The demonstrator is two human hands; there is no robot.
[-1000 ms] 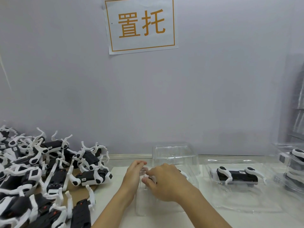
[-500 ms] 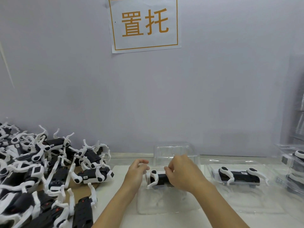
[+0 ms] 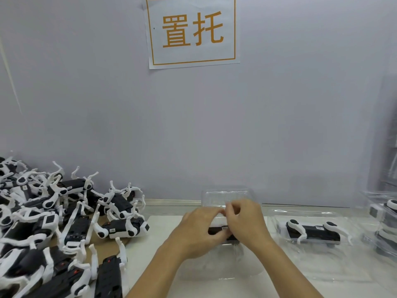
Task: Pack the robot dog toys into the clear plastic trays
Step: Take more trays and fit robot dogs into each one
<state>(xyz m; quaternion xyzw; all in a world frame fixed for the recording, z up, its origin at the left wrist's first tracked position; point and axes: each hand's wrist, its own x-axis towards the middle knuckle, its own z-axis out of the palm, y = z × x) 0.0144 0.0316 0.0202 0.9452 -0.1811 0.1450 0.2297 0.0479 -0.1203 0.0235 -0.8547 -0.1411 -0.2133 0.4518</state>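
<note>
**Both hands on a toy dog over a clear tray**

A plain grey wall [image 3: 279, 125] backs a pale surface [image 3: 154, 237], and a paper sign [image 3: 192, 32] with orange characters hangs on the wall high above the hands.

The left hand [image 3: 198, 230] and right hand [image 3: 245, 222] meet at the middle of the surface, thumbs and fingers curled around a black and white robot dog toy [image 3: 217, 230], of which only a dark strip and a bit of white show between them. The right hand's fingertips pinch at something small just above the toy; what it is cannot be told. The toy sits over a clear plastic tray [image 3: 217, 269] that spreads out below and toward the person from both hands. The tray's raised clear lid [image 3: 225, 195] stands just behind the hands, against the wall.

To the right of the right hand, near but apart, another clear tray [image 3: 322, 250] holds a robot dog [image 3: 312, 232] lying on its side. Further right, at the edge of view, a stack of clear trays [image 3: 384, 224] holds more toys.

Well to the left of the left hand, a heap of loose robot dogs [image 3: 53, 222] lies tangled, legs sticking up in all directions. The nearest one [image 3: 124, 229] lies on its side between the heap and the left hand.
</note>
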